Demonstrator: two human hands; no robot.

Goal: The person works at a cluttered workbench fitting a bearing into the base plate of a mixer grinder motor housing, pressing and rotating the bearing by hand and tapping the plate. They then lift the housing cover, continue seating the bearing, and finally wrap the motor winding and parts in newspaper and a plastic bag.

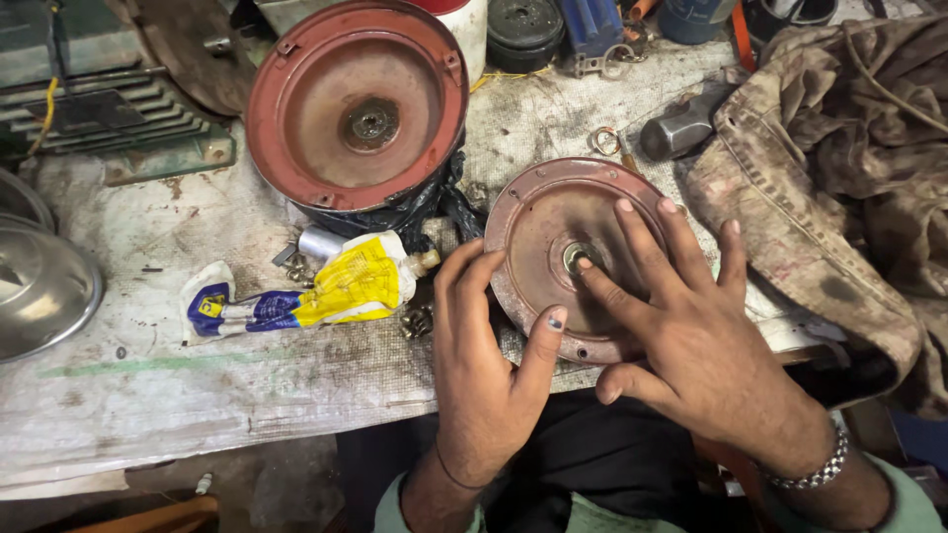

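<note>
Both hands reach forward from the bottom of the view onto a round rust-red metal cover (553, 212) that lies flat near the front edge of a worn, stained workbench (158, 375). The left hand (486, 360) rests at the cover's left rim, palm down, fingers curled loosely over the edge and the thumb stretched out along the lower rim. The right hand (703, 336) lies spread across the cover's right half, fingers fanned out and flat, with the forefinger tip touching the small metal hub (573, 257) at the centre; a metal bracelet (815, 472) sits on that wrist. Neither hand is closed around anything: both lie open, pressing or steadying the cover rather than gripping it. The right hand hides the lower right part of the cover, and whether the left fingertips hook under the rim cannot be made out. Behind it, a larger red cover (357, 104) leans tilted on a dark bundle, its top cut off by the frame. A crumpled yellow and blue tube (326, 291) lies left of the hands, a hammer head (679, 128) sits beyond the cover, and a dirty cloth (839, 168) is heaped at the right.
</note>
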